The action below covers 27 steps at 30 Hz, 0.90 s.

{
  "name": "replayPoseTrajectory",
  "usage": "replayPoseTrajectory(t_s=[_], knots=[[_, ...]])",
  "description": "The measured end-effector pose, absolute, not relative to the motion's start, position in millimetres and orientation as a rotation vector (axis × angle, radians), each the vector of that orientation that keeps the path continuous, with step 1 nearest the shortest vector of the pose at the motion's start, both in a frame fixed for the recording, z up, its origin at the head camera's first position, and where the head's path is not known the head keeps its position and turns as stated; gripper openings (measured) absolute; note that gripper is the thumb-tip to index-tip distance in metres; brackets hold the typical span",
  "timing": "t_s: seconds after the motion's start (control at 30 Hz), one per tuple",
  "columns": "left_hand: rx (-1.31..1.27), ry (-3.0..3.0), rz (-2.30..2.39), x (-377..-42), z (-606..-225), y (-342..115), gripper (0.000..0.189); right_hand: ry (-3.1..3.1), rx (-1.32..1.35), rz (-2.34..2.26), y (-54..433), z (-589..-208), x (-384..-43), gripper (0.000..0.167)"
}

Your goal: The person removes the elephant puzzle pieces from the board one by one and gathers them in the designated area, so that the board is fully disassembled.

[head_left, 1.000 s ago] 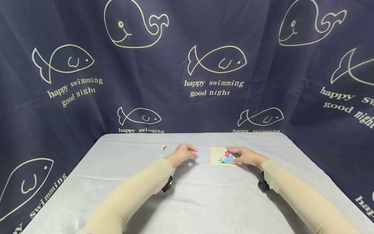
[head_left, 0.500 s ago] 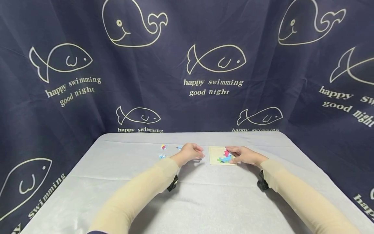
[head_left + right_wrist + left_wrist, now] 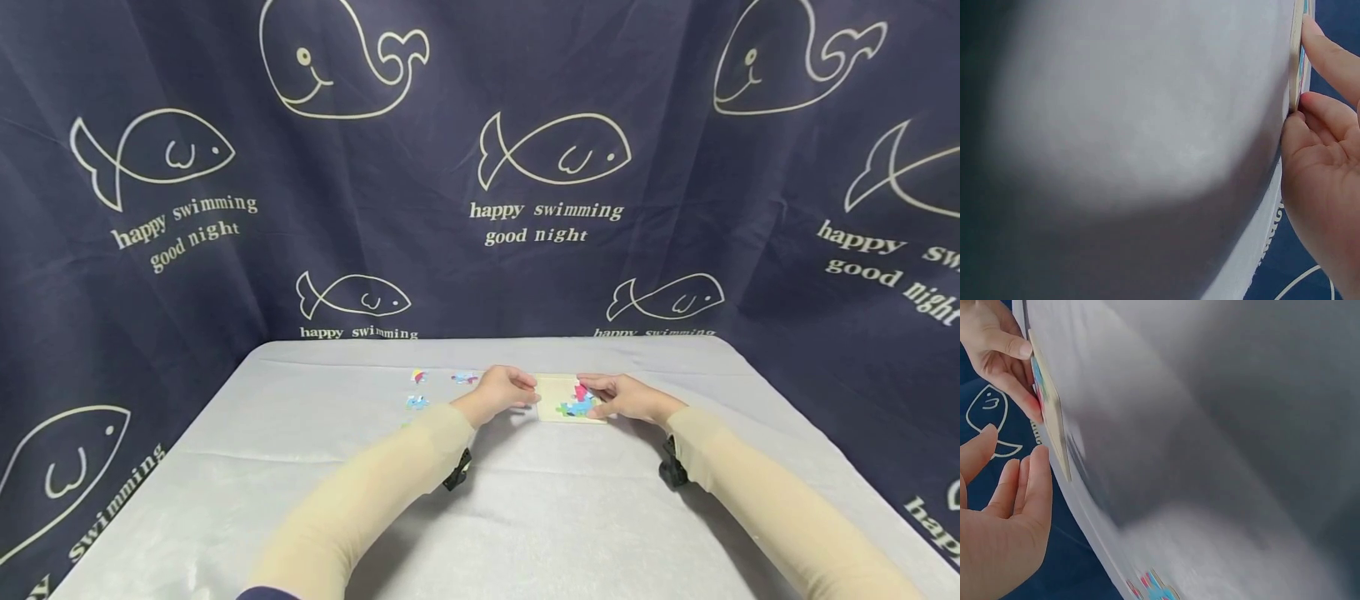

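Observation:
A pale wooden jigsaw board (image 3: 555, 390) lies on the table, with pink, blue and green pieces (image 3: 577, 407) filling part of its right side. My right hand (image 3: 628, 397) holds the board at its right edge. In the right wrist view the thumb and fingers (image 3: 1332, 69) lie on the board's face and against its edge. My left hand (image 3: 502, 390) is at the left edge of the board. Seen from the left wrist, its thumb stands apart from the straight fingers (image 3: 1038, 481), and nothing shows between them.
Several loose jigsaw pieces lie left of my left hand: a red and yellow one (image 3: 418, 377), a blue and pink one (image 3: 463, 378) and a blue one (image 3: 417, 402). A grey cloth covers the table (image 3: 540, 517). Behind it hangs a dark blue curtain (image 3: 420, 192).
My left hand has moved right, away from the loose pieces, to the board's left edge, uncovering the blue and pink piece. My right hand has stayed on the board.

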State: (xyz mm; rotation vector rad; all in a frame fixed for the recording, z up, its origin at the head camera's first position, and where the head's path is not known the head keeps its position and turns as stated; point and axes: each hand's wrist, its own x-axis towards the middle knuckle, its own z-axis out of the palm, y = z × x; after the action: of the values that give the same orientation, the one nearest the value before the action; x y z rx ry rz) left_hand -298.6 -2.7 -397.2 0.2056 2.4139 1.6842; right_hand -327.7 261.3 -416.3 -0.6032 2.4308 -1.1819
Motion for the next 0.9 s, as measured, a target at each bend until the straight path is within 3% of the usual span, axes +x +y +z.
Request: replayPoseTrajectory(t_s=[0.9], knots=[[0.277,2.773,1.116,-304,-405,44,0.032,2.437,-0.630,-1.180,264,-417,-329,0.074]])
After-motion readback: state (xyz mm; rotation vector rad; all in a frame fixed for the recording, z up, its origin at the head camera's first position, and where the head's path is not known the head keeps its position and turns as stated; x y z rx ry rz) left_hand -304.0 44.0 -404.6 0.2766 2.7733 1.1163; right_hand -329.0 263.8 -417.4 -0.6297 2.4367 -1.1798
